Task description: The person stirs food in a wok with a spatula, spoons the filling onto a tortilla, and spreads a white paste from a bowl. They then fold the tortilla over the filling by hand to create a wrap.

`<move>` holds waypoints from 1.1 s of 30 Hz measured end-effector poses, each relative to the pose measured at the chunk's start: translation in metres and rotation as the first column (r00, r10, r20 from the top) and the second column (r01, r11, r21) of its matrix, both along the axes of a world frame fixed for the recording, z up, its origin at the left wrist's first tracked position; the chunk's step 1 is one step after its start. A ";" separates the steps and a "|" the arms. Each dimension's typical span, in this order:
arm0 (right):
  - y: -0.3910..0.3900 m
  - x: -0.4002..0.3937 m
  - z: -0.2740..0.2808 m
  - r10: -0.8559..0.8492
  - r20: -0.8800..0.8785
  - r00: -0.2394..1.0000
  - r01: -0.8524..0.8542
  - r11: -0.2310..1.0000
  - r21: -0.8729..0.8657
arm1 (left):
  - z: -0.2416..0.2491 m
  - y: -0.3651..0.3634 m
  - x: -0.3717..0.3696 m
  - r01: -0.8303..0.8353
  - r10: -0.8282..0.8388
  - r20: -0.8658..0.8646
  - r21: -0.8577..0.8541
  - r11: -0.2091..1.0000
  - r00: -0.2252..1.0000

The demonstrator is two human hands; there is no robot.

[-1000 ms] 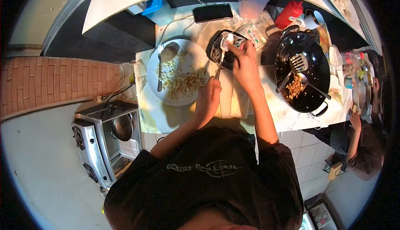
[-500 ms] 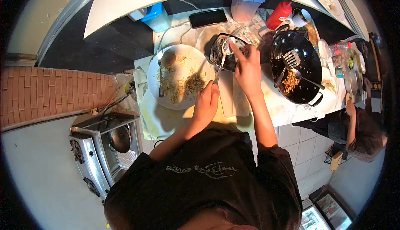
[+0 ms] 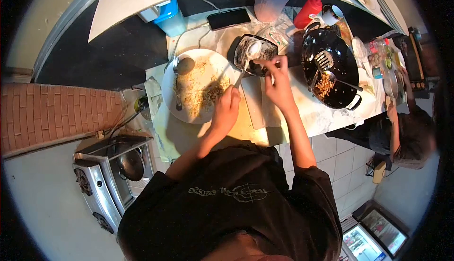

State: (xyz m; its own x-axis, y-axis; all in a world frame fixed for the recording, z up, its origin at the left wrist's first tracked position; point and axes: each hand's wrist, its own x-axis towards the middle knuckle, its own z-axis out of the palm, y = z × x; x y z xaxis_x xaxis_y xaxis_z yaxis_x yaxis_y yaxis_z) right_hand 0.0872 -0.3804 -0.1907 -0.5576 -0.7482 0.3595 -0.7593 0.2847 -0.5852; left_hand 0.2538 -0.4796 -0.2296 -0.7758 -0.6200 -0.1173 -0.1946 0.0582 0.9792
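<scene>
My left hand (image 3: 226, 109) is closed round the handle of a metal spoon (image 3: 254, 50), whose white-coated bowl is over a black square bowl (image 3: 235, 53). Dark residue and white smears line that bowl. My right hand (image 3: 280, 85) hovers at its near right edge, index finger stretched towards the spoon's neck, other fingers apart; I see nothing held in it. Left of the spoon, a large white plate (image 3: 166, 99) carries rice-like crumbly food (image 3: 196, 83), with a fork (image 3: 178, 88) on its left side.
A black wok (image 3: 347, 60) at right holds a slotted turner (image 3: 324, 61), another utensil and brown chopped food (image 3: 325, 86). Behind are a phone (image 3: 229, 20), lidded tubs (image 3: 273, 3) and a red squeeze bottle (image 3: 307, 13). A co-worker (image 3: 402, 138) stands at far right; a stove (image 3: 97, 190) is lower left.
My right hand has drawn back slightly from the spoon's bowl towards its neck, uncovering more of the black bowl. My left hand still grips the spoon. The whole view has shifted a little.
</scene>
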 end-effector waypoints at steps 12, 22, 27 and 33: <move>-0.035 -0.067 -0.053 0.242 -0.286 0.927 0.062 0.653 0.755 | -0.008 -0.031 -0.029 0.045 0.034 0.137 -0.534 0.844 0.990; -0.046 -0.071 -0.013 0.204 0.051 0.978 -0.146 0.489 0.860 | -0.028 -0.035 -0.037 0.075 0.024 0.183 -0.515 0.854 0.983; -0.023 -0.098 -0.028 0.280 0.365 0.888 -0.408 0.845 0.346 | -0.034 -0.034 -0.040 0.073 0.017 0.175 -0.494 0.867 0.984; 0.026 -0.053 0.009 0.111 0.908 0.404 -0.071 0.993 -0.090 | -0.010 -0.034 -0.038 0.100 -0.030 0.237 -0.289 0.952 0.971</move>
